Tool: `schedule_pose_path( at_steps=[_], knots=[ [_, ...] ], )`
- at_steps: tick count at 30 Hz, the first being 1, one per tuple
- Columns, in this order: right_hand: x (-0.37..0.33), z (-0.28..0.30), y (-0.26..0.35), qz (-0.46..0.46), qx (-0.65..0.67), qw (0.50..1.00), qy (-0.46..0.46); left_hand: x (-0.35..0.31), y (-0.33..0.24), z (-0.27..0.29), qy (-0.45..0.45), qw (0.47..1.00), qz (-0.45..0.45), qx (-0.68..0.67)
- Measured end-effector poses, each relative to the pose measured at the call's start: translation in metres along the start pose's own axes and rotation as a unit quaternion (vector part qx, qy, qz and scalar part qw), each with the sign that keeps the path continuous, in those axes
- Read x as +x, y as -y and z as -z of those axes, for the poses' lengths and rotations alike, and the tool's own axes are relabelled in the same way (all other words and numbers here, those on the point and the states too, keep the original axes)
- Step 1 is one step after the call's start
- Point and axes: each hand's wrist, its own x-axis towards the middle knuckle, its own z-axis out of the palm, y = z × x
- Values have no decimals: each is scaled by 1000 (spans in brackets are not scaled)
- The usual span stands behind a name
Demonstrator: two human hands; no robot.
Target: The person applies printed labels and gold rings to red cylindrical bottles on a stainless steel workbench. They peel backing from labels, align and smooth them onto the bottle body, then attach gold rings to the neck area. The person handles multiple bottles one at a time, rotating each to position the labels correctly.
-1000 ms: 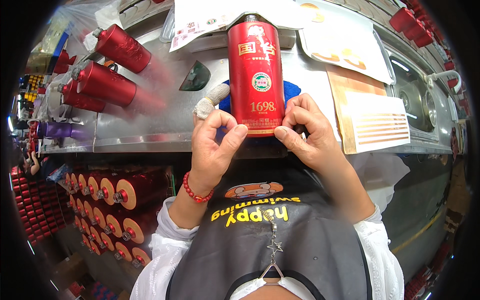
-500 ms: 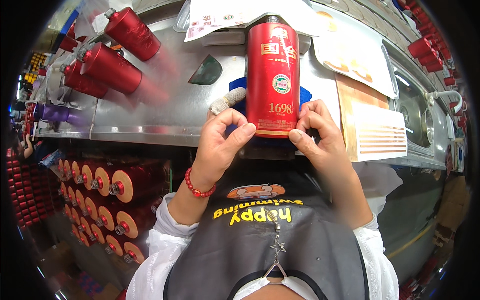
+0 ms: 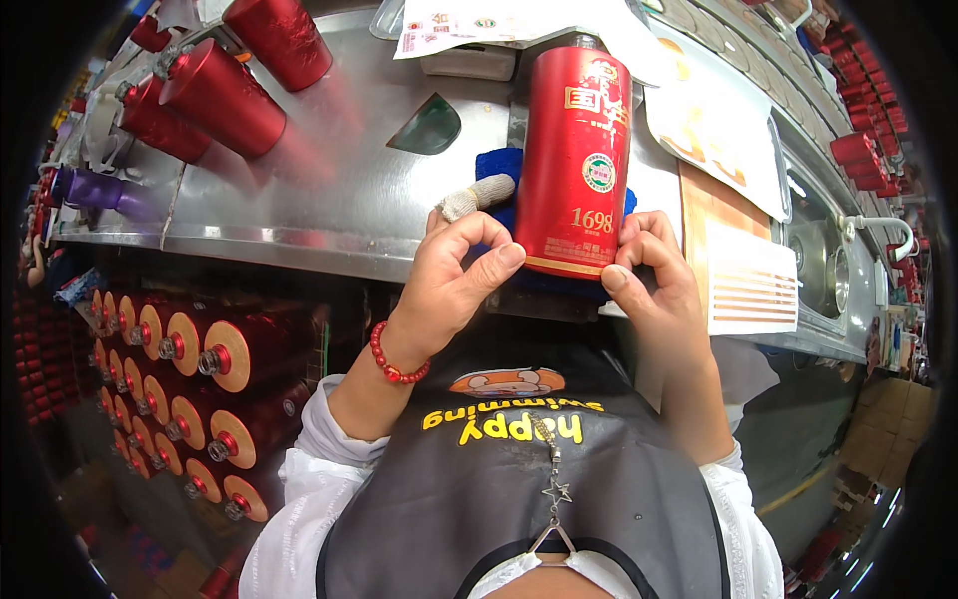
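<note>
Shifted slightly rightward, the red bottle lies face-up on blue cloth, probably for padding; left hand and right hand flank its base, digits curled, grip indeterminable.

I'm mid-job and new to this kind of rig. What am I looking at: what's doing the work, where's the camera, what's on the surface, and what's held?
No machine here: these are a person's own hands. A wide fisheye camera on their head looks down, so straight edges bend.

The left hand, with a pale finger cover, and the right hand are at the lower corners of a red bottle; how firmly they grip it, I can't tell. A blue cloth is under it.

Also on the metal bench: a dark green piece, a white slotted sheet and more red bottles.
</note>
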Motion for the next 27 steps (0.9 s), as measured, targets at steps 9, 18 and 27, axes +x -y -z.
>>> schedule_pose_path(
  at_steps=[9, 18, 27],
  knots=[
    [3, 3, 2, -9, 4, 1000, 16, -30, 14, -27, -219, 902, -294, 230],
    [0, 4, 4, -34, 27, 999, 28, -27, 32, -22, -181, 876, -343, 287],
    [4, 15, 2, 10, 47, 996, 70, -8, -9, -18, -104, 742, -478, 459]
  ],
)
